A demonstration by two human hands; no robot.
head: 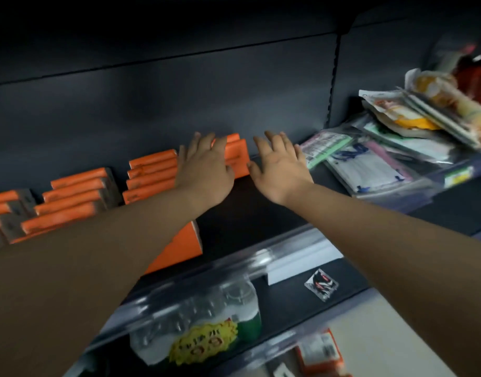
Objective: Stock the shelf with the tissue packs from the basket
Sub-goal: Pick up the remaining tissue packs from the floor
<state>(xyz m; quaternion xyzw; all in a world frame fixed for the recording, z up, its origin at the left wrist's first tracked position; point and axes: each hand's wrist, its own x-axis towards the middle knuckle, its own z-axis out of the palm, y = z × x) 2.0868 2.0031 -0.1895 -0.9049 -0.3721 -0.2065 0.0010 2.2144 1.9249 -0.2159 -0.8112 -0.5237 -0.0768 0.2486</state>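
Tissue packs, orange, on the dark shelf [250, 213]. Reference item: the upright pair [238, 156] standing against the shelf's back panel.

Left hand [206, 170]: open, fingers straight and spread, lying flat over the upright pair's top and left side.

Right hand [280, 170]: open, palm down, fingers spread, holding nothing, just right of the upright pair. Its thumb is at the pair's right edge, and I cannot tell whether it touches.

Stack of four packs [152, 175]: just left of the upright pair, on edge, orange spines up.

Second stack [79, 193]: further left of the upright pair, same arrangement, grey ends showing.

Third stack [5, 210]: furthest left, cut by the frame edge.

Single pack [179, 248]: in front of the upright pair, near the shelf's front rail, partly hidden under my left forearm.

Clear packets [369, 170]: right of the upright pair, lying flat and overlapping; contents blurred.

Plastic bag [204, 341], yellow label: well below the upright pair, on the lower shelf.

White box [301, 265] and small sachet [320, 285]: also below, right of the bag.
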